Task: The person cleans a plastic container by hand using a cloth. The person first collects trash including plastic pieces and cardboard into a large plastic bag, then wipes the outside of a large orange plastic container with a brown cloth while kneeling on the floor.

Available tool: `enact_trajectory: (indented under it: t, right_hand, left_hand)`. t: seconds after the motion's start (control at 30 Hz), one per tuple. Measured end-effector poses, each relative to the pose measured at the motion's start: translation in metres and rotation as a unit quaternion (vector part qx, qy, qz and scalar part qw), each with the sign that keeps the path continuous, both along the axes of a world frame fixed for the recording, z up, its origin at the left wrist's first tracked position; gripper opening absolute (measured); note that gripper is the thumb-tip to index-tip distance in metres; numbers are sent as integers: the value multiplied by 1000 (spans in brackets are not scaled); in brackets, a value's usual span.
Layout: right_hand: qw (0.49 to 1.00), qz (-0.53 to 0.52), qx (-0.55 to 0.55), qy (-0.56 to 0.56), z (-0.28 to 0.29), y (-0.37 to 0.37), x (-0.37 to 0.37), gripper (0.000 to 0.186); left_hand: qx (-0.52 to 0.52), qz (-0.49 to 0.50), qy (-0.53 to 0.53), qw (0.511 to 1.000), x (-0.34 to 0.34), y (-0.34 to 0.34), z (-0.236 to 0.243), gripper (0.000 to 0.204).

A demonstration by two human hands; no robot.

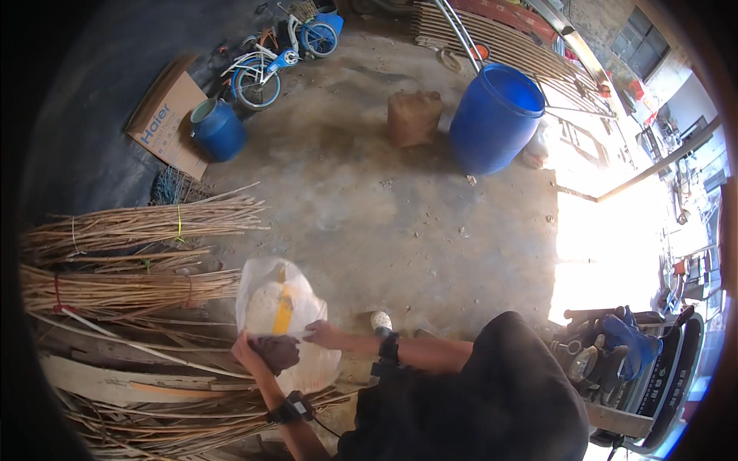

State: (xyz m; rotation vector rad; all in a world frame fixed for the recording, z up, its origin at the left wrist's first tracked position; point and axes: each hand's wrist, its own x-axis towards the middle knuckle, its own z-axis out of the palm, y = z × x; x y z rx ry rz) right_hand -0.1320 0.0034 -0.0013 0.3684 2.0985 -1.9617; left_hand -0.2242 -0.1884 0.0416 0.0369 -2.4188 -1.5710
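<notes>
A translucent white plastic bag (257,296) with a yellow strip hangs in front of me, at the lower left of the view. My left hand (247,355) is closed at the bag's near left edge, against a dark brown, crumpled-looking thing (278,352) whose kind I cannot make out. From the right, my right hand (321,334) reaches across and is closed on the bag's near right edge. The dark thing lies between the two hands, over the bag's lower part. Some pale bulk shows through the plastic.
Tied bundles of thin sticks (154,223) and loose branches lie at left. Beyond stand a blue lidless can (221,134), a cardboard sheet (173,115), a small bicycle (257,77), a brown box-like container (413,119) and a big blue barrel (492,127). A black cart (653,384) is at right.
</notes>
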Motion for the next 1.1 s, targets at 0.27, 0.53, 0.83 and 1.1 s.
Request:
enact_trajectory:
  t: [0.27, 0.53, 0.83, 1.1]
  right_hand:
    - [973, -182, 140, -16, -3, 176, 30, 23]
    - [863, -493, 104, 42, 45, 313, 94, 15]
    - [544, -810, 55, 215, 82, 552, 253, 9]
    - [480, -862, 156, 54, 149, 660, 441, 10]
  left_hand:
    - [73, -348, -167, 919, -27, 252, 70, 45]
    - [78, -617, -168, 765, -9, 460, 112, 46]
    - [38, -810, -117, 573, 21, 675, 115, 44]
    - [-29, -562, -181, 807, -122, 778, -73, 52]
